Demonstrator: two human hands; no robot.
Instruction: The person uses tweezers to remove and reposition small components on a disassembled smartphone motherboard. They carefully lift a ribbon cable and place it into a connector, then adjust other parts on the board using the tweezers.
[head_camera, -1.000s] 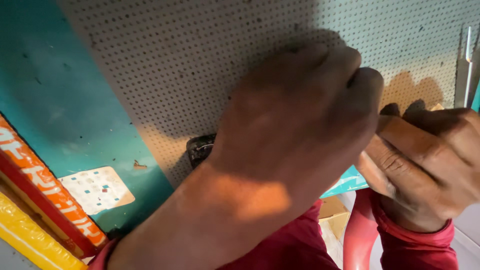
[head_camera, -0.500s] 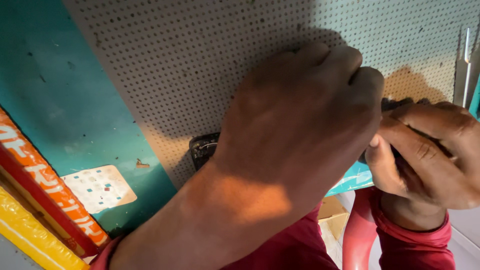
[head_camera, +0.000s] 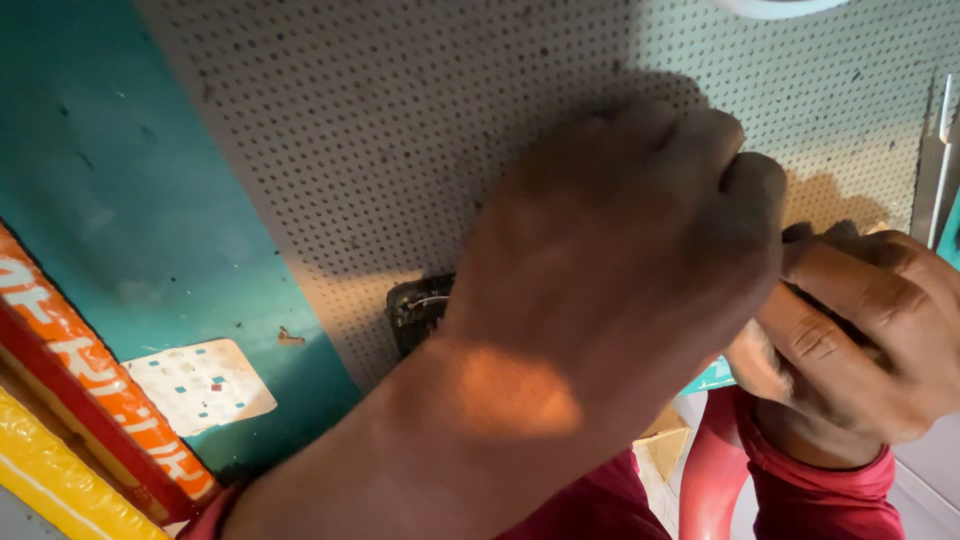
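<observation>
My left hand (head_camera: 620, 270) lies fingers-curled over a small dark device (head_camera: 415, 312) on a grey perforated board (head_camera: 400, 130). Only the device's left end, with a bit of wire and metal, shows from under the palm. My right hand (head_camera: 860, 340) is pressed against the left hand's knuckles from the right. Its fingers are closed around a thin dark tool (head_camera: 805, 236), of which only a sliver shows. Where the tool meets the device is hidden by my left hand. Both wrists wear red sleeves.
The board rests on a teal surface (head_camera: 130, 200). A white sticker with coloured squares (head_camera: 200, 385) lies at lower left, next to orange, red and yellow strips (head_camera: 80, 420). A red stool (head_camera: 715, 470) and a cardboard box (head_camera: 660, 445) show below the table edge. A metal bracket (head_camera: 935, 150) stands far right.
My right hand has closed up against the left hand's knuckles and its fingers have curled tighter around the dark tool. My left hand has stayed over the device.
</observation>
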